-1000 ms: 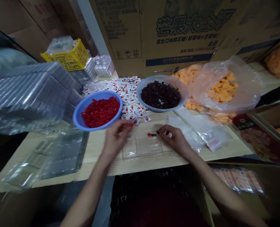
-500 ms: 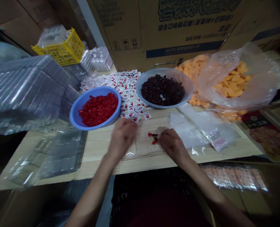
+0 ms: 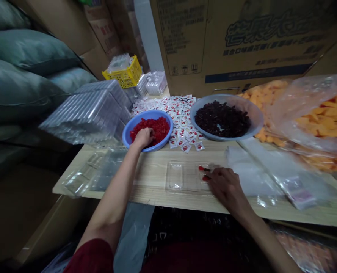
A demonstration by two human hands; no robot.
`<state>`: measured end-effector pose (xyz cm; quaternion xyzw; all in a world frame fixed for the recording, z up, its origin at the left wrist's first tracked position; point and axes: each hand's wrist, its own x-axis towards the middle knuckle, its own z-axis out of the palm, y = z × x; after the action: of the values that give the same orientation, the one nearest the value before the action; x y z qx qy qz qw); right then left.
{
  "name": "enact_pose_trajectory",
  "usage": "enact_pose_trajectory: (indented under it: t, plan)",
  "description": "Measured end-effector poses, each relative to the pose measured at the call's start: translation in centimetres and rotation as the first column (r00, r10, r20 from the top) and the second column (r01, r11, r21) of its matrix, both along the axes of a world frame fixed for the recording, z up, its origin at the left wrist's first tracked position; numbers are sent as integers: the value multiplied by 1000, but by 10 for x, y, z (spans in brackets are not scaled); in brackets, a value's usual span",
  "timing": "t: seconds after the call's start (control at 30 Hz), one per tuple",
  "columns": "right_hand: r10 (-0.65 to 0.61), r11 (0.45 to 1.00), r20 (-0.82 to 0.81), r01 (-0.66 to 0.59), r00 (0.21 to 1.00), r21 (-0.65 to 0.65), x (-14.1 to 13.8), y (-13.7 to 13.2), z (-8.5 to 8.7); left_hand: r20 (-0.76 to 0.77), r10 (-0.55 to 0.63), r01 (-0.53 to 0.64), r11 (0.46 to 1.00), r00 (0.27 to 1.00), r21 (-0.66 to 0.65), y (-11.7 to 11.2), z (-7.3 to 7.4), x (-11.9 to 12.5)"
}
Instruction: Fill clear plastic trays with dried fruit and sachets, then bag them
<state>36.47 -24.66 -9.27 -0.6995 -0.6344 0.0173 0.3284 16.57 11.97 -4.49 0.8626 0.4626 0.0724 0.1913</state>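
My left hand (image 3: 144, 137) is over the blue bowl (image 3: 125, 137), its curled fingertips down among glossy red candied-fruit-like pieces (image 3: 161, 129). What sits between those fingertips is partly hidden. A clear plastic tray (image 3: 176, 176) with shallow compartments lies flat on the wooden table in front of me. At its right compartment, my right hand (image 3: 225, 185) has its fingers bent together, the tips beside a few red pieces (image 3: 206, 177) and a dark piece (image 3: 207, 170). Whether those fingers hold anything is hidden.
Behind the tray lie many small printed sachets (image 3: 182, 113) and a pale bowl (image 3: 257, 125) of dark pieces. Bagged orange pieces (image 3: 324, 121) and clear bags (image 3: 250, 174) are at right. Stacked clear trays (image 3: 91, 106) and a yellow basket (image 3: 128, 77) stand left. A large carton (image 3: 185, 45) blocks the back.
My left hand has moved from beside the tray to the red pieces in the blue bowl. My right hand stays at the tray's right compartment. The camera view has turned left.
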Motion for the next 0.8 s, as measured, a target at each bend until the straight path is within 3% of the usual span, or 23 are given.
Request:
enact_pose_trajectory:
  t: [0.13,0.27,0.33,0.4,0.5,0.57,0.63,0.73,0.8]
  plan:
    - [14,998,-89,-9,996,55,3,-11,3,195,74,-74,997,978,-7,-2,4,-7]
    - [-85,994,-227,97,970,42,6,-25,11,373,159,-141,987,914,-73,-17,18,-11]
    - [-123,990,-335,139,934,24,3,-27,19,523,174,-109,982,834,-153,-46,27,-7]
    - [-135,987,-480,162,867,16,-5,-25,28,675,149,26,970,723,-242,-93,34,2]
    - [-100,990,-680,142,727,6,-19,-14,40,612,-114,333,907,783,-257,-172,36,21]
    - [-65,994,-757,107,650,6,-26,-8,40,532,-291,469,852,795,-234,-215,31,33]
    - [-65,993,-788,120,613,11,-30,-7,33,495,-373,531,816,785,-227,-241,20,42]
    - [-124,981,-776,193,619,-2,-33,-14,14,474,-402,545,811,784,-214,-255,-2,47]
    - [-154,980,-715,196,682,-24,-34,-19,2,431,-426,535,827,796,-172,-259,-16,46]
